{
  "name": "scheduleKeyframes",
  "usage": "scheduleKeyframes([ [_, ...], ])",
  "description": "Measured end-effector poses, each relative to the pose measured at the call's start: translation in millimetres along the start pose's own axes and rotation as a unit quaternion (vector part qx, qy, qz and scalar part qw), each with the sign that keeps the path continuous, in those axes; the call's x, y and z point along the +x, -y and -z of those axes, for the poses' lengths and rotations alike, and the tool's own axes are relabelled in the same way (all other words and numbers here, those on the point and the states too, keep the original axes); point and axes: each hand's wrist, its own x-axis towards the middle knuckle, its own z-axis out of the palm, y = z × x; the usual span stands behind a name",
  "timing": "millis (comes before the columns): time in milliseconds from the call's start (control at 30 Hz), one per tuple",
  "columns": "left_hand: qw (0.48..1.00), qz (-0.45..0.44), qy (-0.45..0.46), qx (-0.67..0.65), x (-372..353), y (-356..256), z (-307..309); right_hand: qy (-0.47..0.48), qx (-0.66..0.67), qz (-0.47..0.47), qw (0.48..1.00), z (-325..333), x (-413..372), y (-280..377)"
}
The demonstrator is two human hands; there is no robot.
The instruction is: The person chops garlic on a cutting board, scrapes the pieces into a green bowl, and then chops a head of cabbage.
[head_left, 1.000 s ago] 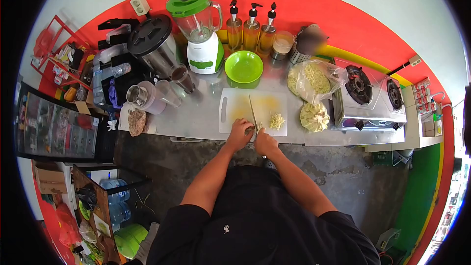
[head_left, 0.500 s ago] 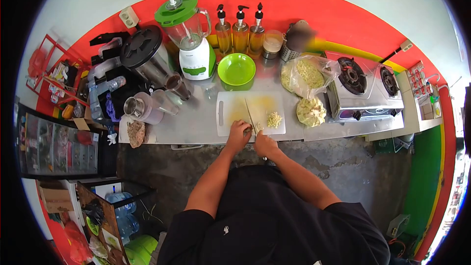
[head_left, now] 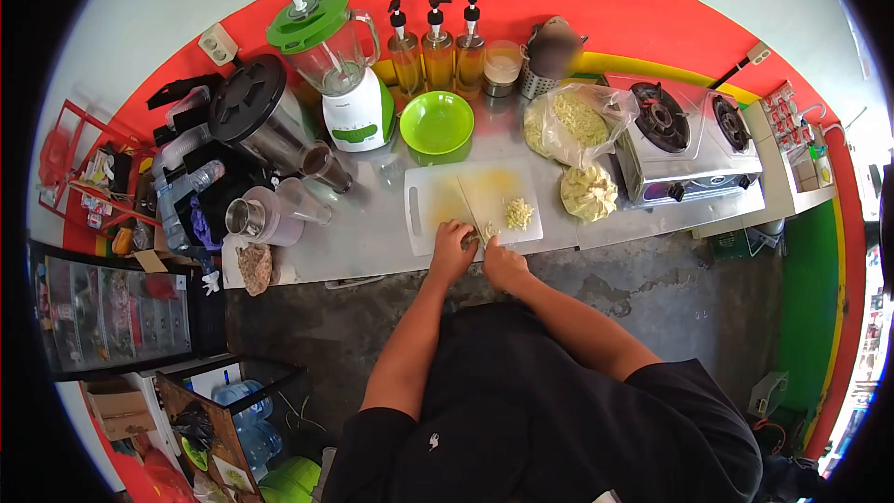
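A white cutting board lies near the counter's front edge. My right hand is closed round the handle of a knife, whose blade points away from me across the board. Close beside the blade, my left hand has its fingers curled down at the board's front edge on a small piece, mostly hidden under them. Small pale cut bits lie between the blade and my right hand. Farther right on the board sits a heap of pale yellow chopped pieces.
Behind the board stands a green bowl, with a blender and pump bottles around it. On the right are a cabbage, a plastic bag of shredded cabbage and a gas stove. A steel pitcher stands left.
The whole view has shifted and tilted slightly. Both hands stay at the board's front edge, with the knife still beside my left fingers.
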Motion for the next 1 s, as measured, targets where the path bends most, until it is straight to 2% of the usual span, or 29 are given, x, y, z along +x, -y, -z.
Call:
scheduleKeyframes([
  [100, 0.999, -0.017, -0.023, 0.014, -3, -5, 5, 0.0, 0.025, -0.007, 1.0, 10, 13, 5],
  [167, 0.999, -0.026, -0.033, 0.018, -3, -7, 5, -0.016, -0.014, 0.032, 0.999, 13, 17, 4],
  [300, 0.999, -0.024, -0.028, 0.01, -5, -2, 3, -0.019, -0.026, 0.029, 0.999, -1, 8, -1],
  [367, 0.999, -0.024, -0.046, 0.012, -6, 6, -2, -0.011, 0.0, -0.002, 1.0, -7, 1, -2],
  [467, 0.999, -0.019, -0.045, 0.009, -2, -1, 4, -0.004, 0.004, -0.011, 1.0, -10, 18, -1],
  [567, 0.999, -0.01, -0.045, 0.01, -5, -2, 3, -0.016, -0.001, 0.021, 1.0, 3, 21, 1],
  [700, 0.998, -0.007, -0.058, 0.007, -6, 3, -2, -0.012, -0.029, 0.015, 0.999, -4, 5, 0],
  [800, 0.998, -0.003, -0.062, 0.017, -6, 3, -3, -0.009, 0.008, -0.014, 1.0, -7, 2, 2],
  [1000, 0.999, -0.002, -0.051, 0.011, -4, -2, 2, -0.012, -0.018, 0.033, 0.999, 9, 15, 3],
])
